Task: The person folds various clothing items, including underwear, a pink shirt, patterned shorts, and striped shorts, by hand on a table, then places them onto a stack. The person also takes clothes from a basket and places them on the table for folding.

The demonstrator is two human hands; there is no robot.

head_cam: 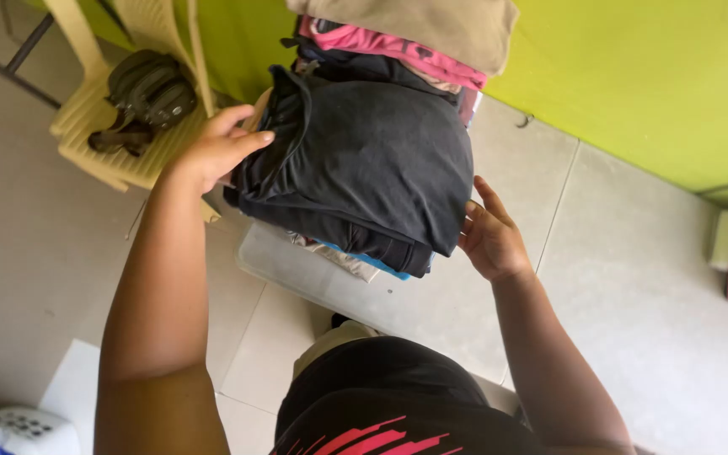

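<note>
At centre, folded dark garment (364,160) tops clothes stack. Left hand (216,152) presses its 9 o'clock edge, right hand (490,240) cups 4 o'clock corner, both open-palmed; keep pressure even, stack square.

- A home, most likely a laundry or utility corner.
- Pale tiled floor (634,278) meets a bright lime-green wall (634,76) at 1 o'clock.
- A stack of folded clothes (364,160) sits at 12 o'clock, dark garments over pink and beige ones.
- A cream plastic chair (94,126) at 10 o'clock carries a dark bag (149,88).
- A white perforated laundry basket (18,430) shows at 8 o'clock.
</note>
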